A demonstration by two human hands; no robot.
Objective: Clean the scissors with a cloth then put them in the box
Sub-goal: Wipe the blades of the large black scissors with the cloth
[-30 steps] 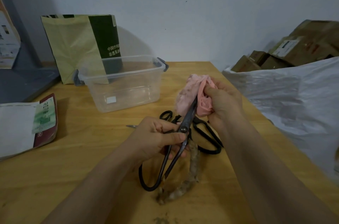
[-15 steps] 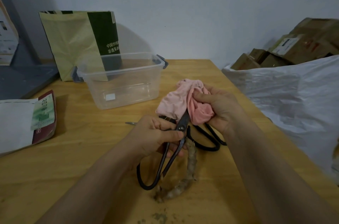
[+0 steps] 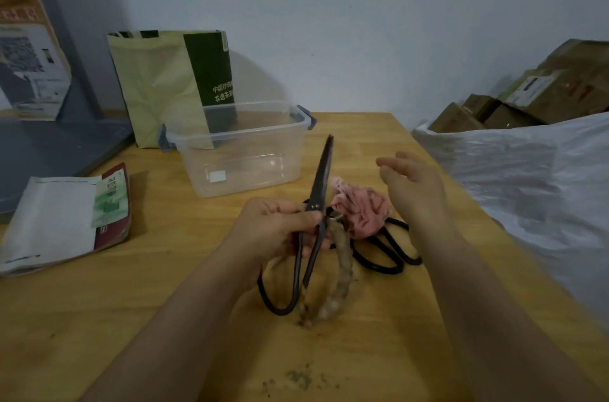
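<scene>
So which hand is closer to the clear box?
Left. The left hand, gripping the scissors, is just in front of the clear box; the right hand hovers open, farther off to its right.

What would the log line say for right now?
left hand: grips scissors, blades up | right hand: open, beside cloth | cloth: on table, over spare scissors | box: no scissors inside

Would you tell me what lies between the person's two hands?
In the head view, the crumpled pink cloth lies between the left hand, which grips the scissors, and the open right hand.
</scene>
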